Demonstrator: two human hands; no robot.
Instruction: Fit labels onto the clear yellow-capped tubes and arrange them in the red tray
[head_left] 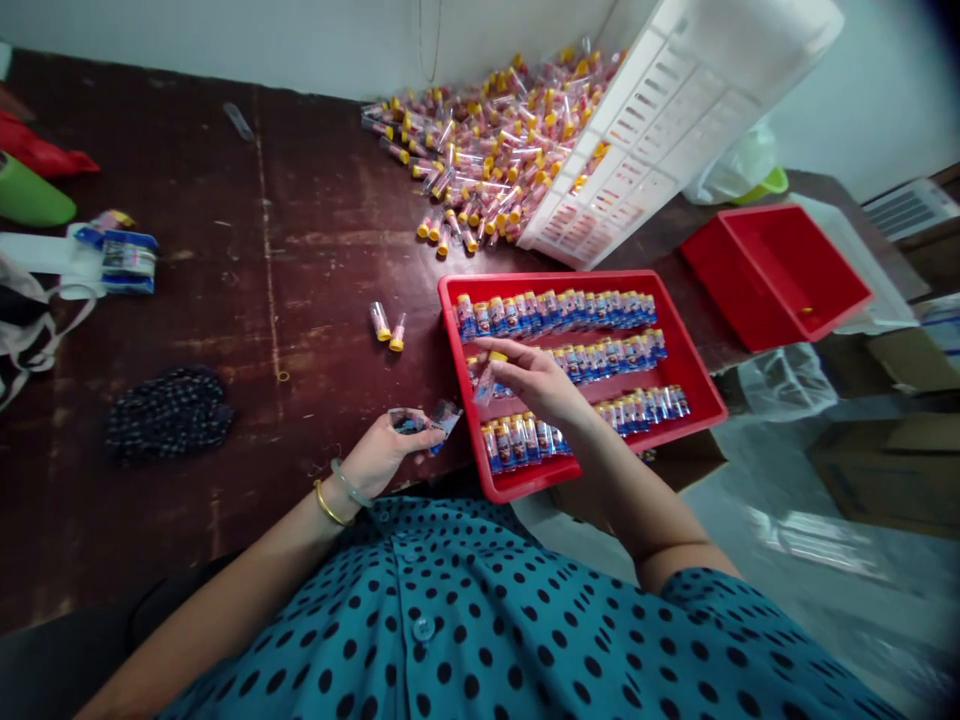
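Observation:
My right hand (529,380) is over the red tray (694,375), fingers pinched on a small clear tube with a yellow cap (491,375). The tray holds three rows of labelled tubes (562,310) lying side by side. My left hand (386,450) rests at the table's near edge, closed on a strip of blue labels (431,420). Two loose yellow-capped tubes (388,327) lie on the dark wooden table (225,400) just left of the tray.
A large heap of unlabelled tubes (495,140) lies at the back beside a tipped white crate (675,110). An empty red tray (772,270) sits at right. A dark cloth (169,412) and a label stack (127,262) lie at left.

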